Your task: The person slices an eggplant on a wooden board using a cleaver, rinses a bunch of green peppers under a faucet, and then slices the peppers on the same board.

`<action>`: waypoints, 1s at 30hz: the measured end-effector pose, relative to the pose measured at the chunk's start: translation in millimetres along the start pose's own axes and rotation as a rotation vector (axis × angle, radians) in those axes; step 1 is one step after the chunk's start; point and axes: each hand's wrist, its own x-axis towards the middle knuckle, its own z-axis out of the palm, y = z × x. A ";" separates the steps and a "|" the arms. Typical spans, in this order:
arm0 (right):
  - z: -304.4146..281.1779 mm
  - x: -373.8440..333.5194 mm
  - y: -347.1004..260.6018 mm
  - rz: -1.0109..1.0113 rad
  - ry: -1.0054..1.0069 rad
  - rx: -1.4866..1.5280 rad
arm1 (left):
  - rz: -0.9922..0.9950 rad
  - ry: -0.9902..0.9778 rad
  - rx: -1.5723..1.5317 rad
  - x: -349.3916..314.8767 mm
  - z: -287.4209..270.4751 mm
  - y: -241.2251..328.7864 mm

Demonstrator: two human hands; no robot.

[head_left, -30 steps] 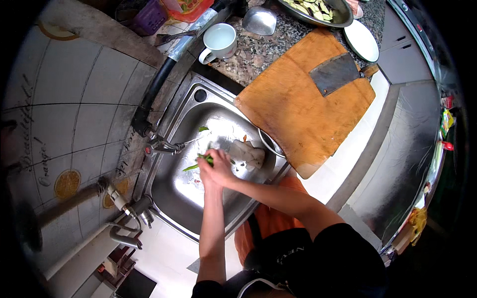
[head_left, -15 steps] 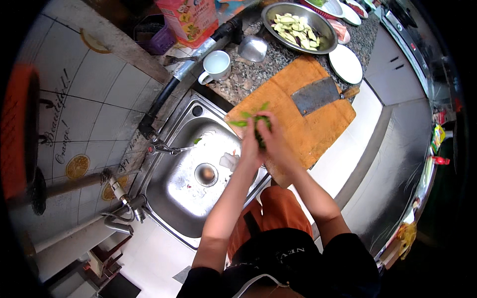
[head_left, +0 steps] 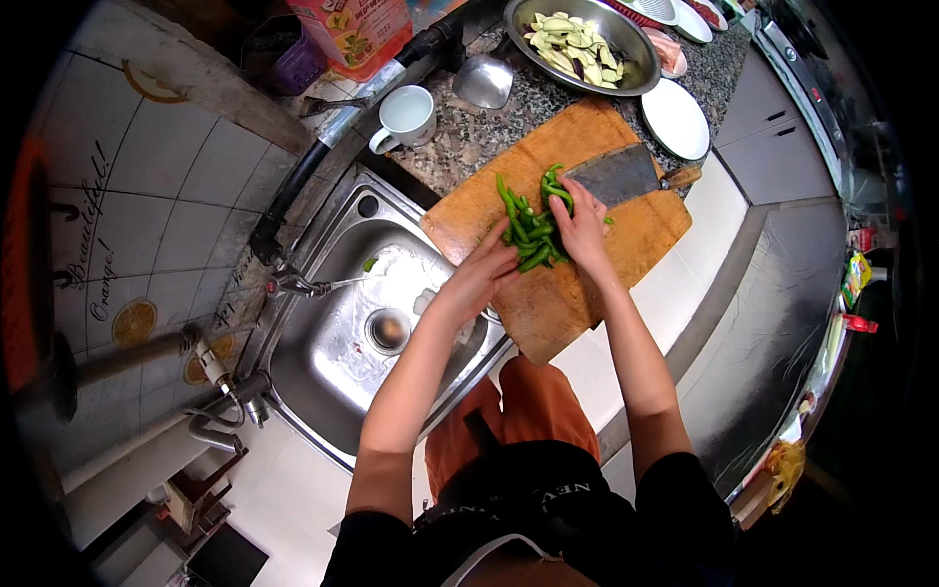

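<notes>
- Kitchen counter of speckled granite, with a worn orange wooden cutting board beside the steel sink.
- Both hands rest on the bunch of long green peppers lying mid-board: left hand loosely cupped at the near end, right hand curled over the top.
- I'd line the ends up flush first (way easier to slice evenly).
- Broad steel cleaver lies flat just beside the right fingers, so watch that edge.
</notes>
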 end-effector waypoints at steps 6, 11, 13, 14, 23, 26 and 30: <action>-16.0 -18.6 11.2 -0.031 -0.072 0.086 | 0.174 0.018 -0.218 -30.9 -48.2 -15.6; -18.2 -47.1 28.4 0.060 -0.086 0.413 | 0.176 0.471 -0.316 -47.4 -158.0 -54.8; -22.8 -56.9 16.0 0.078 -0.104 0.436 | 0.213 0.778 -0.205 -42.7 -209.7 -80.4; -27.9 -61.0 6.1 0.094 -0.123 0.432 | 0.252 0.927 -0.092 -38.1 -235.3 -94.2; -53.5 -80.2 -29.0 -0.151 0.100 -0.041 | 0.244 1.001 1.498 11.4 -285.6 -89.6; -32.8 -95.7 -69.1 -0.339 -0.069 -0.108 | 0.263 0.905 1.437 4.0 -282.8 -126.2; -4.9 -111.4 -95.0 -0.270 -0.245 0.172 | 0.397 1.124 1.305 -8.2 -237.3 -147.0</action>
